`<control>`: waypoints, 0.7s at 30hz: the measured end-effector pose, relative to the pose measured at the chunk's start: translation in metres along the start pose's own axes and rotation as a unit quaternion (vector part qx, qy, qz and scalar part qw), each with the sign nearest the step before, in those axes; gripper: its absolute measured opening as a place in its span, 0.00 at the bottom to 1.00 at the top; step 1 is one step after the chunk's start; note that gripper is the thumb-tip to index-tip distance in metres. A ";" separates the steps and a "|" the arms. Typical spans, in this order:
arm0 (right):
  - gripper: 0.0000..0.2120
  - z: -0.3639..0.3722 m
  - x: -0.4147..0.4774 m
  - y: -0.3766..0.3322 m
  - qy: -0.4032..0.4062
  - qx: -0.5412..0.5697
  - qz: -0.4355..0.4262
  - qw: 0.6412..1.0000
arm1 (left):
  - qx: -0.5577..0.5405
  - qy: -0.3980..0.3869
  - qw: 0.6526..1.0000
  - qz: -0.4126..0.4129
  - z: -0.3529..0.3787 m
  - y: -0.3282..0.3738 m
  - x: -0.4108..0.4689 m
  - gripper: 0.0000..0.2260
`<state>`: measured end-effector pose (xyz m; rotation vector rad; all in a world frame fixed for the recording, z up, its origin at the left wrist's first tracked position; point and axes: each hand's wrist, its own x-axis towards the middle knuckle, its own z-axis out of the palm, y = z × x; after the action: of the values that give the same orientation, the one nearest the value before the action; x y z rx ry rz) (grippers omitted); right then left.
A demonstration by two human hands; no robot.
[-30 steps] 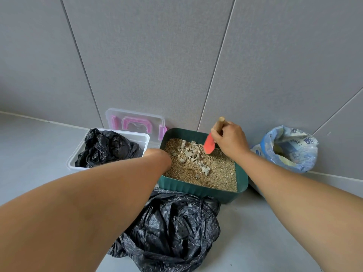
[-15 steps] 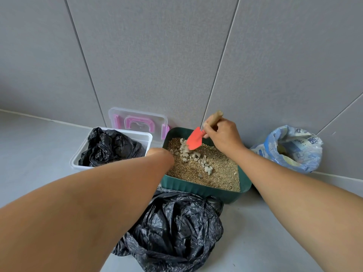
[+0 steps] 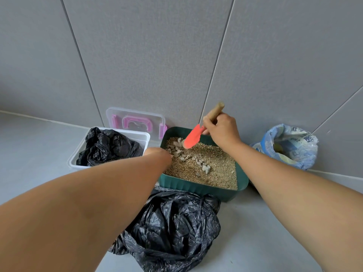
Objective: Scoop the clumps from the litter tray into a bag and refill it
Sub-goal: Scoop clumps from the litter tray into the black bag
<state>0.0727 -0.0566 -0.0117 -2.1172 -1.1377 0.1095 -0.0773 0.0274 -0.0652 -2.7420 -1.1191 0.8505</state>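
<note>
The right hand (image 3: 222, 130) grips the red scoop (image 3: 193, 137), blade tip among pale clumps (image 3: 177, 148) at the far left of the green litter tray (image 3: 200, 188), the black bag (image 3: 172, 228) lies just nearer, and the left hand (image 3: 158, 154) seems to rest at its left rim, fingers hidden.

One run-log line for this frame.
phase: scooping | right hand: grips scoop, blade at clumps | left hand: at tray rim, fingers hidden

Right hand (image 3: 221, 130): you are curling your fingers round the scoop (image 3: 193, 138) by its wooden handle, with your forearm stretching forward.
Left hand (image 3: 158, 154): you are holding it out ahead, its fingers hiding behind your wrist.
</note>
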 end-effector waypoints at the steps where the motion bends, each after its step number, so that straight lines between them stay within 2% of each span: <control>1: 0.13 -0.002 0.002 -0.003 0.019 -0.006 -0.001 1.000 | 0.000 0.001 1.000 0.000 0.000 0.000 0.000 0.15; 4: 0.12 -0.009 0.003 -0.008 0.042 -0.147 -0.040 0.987 | 0.001 -0.003 1.000 -0.001 -0.001 0.000 -0.001 0.16; 8: 0.11 -0.008 -0.004 -0.004 -0.020 -0.293 -0.035 0.955 | -0.001 -0.003 1.000 -0.005 0.000 0.000 0.000 0.15; 12: 0.13 -0.003 -0.006 0.005 -0.046 -0.229 -0.013 0.972 | 0.001 0.002 1.000 -0.002 0.001 0.000 0.000 0.15; 15: 0.13 -0.003 -0.003 0.004 -0.019 -0.076 -0.001 0.997 | 0.002 0.002 1.000 -0.001 0.000 0.000 0.000 0.15; 17: 0.13 -0.004 0.001 0.000 0.007 0.007 0.022 1.000 | 0.009 0.000 1.000 0.003 0.000 0.000 0.000 0.15; 19: 0.14 -0.005 0.003 -0.005 0.031 -0.003 0.018 0.999 | 0.008 -0.001 1.000 0.000 0.001 0.000 0.001 0.15; 21: 0.13 -0.004 0.004 -0.006 0.039 -0.092 -0.015 0.995 | 0.002 0.002 1.000 -0.005 0.002 0.000 0.002 0.15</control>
<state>0.0725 -0.0537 -0.0039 -2.2435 -1.1705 -0.0943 -0.0772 0.0288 -0.0679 -2.7327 -1.1278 0.8437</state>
